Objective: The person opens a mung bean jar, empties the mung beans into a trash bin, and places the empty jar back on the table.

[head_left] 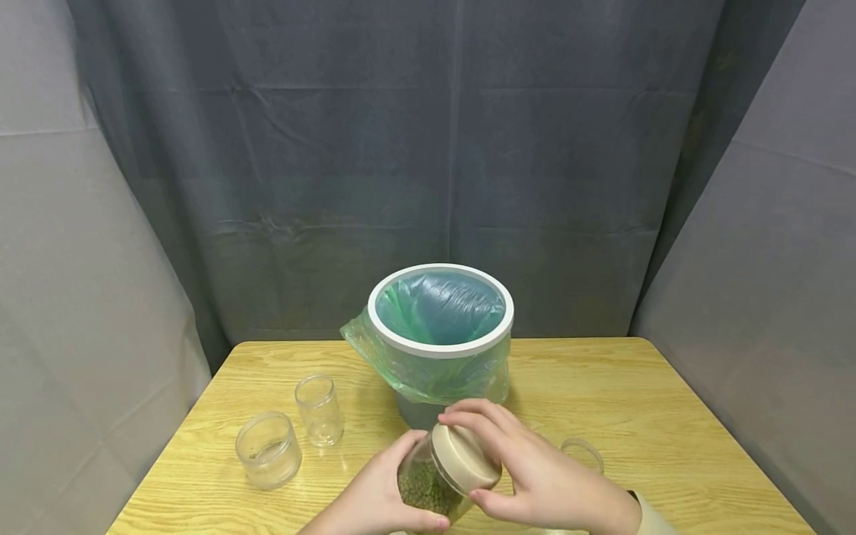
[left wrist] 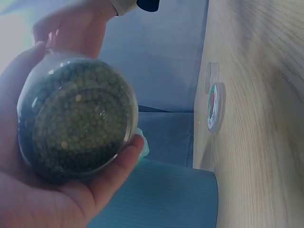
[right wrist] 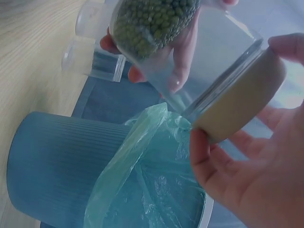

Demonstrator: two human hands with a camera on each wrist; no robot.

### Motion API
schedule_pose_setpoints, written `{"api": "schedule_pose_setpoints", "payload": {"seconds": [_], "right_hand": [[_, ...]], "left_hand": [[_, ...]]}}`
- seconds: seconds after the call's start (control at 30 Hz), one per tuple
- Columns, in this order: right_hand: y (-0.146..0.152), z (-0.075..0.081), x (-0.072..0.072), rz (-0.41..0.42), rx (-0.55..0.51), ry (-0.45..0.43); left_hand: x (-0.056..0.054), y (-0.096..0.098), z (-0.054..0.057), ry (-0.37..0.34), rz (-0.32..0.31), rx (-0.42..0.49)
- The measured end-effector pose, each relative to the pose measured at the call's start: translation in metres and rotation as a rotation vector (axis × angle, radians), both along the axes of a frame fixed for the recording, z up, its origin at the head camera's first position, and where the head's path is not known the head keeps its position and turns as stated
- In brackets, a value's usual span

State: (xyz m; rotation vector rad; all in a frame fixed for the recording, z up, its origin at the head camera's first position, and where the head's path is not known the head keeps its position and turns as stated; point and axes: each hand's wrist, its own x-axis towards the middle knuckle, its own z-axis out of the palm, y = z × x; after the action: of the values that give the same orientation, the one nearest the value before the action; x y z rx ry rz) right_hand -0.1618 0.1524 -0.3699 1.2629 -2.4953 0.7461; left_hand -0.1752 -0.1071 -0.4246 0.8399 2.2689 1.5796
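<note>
A clear jar of green mung beans [head_left: 423,487] is held tilted over the front of the table, its beige lid [head_left: 466,457] facing up and to the right. My left hand [head_left: 377,487] grips the jar's body, fingers and thumb wrapped around its sides. The right hand [head_left: 528,468] holds the lid by its edge, thumb on the near side and fingers on the far side. In the right wrist view, the lid [right wrist: 242,95] sits on the jar's mouth, and the beans [right wrist: 154,23] lie toward the base. The left wrist view shows the jar's round bottom [left wrist: 78,123].
Just behind the hands stands a bin with a white rim [head_left: 441,349] and a green bag [head_left: 461,375] draped over it. A squat clear jar [head_left: 267,453] and a taller one [head_left: 319,412] stand at left. A clear round rim [head_left: 583,448] shows behind the right hand.
</note>
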Motion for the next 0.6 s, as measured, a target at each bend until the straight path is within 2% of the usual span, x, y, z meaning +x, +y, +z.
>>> {"api": "schedule_pose_setpoints", "payload": {"seconds": [0.13, 0.3, 0.5, 0.6], "right_hand": [[0.003, -0.0006, 0.0001, 0.068, -0.014, -0.012], [0.0048, -0.001, 0.0008, 0.126, -0.028, -0.055], [0.0045, -0.0003, 0.0007, 0.145, -0.036, -0.064], [0.0039, -0.0007, -0.0001, 0.112, -0.055, -0.076]], "left_hand": [[-0.0018, -0.0029, -0.0007, -0.042, -0.041, 0.024], [-0.0017, -0.0055, -0.0002, -0.054, -0.062, 0.028], [0.0001, -0.0069, 0.001, -0.077, -0.041, 0.046], [0.0012, -0.0069, 0.0019, -0.066, -0.008, 0.031]]}}
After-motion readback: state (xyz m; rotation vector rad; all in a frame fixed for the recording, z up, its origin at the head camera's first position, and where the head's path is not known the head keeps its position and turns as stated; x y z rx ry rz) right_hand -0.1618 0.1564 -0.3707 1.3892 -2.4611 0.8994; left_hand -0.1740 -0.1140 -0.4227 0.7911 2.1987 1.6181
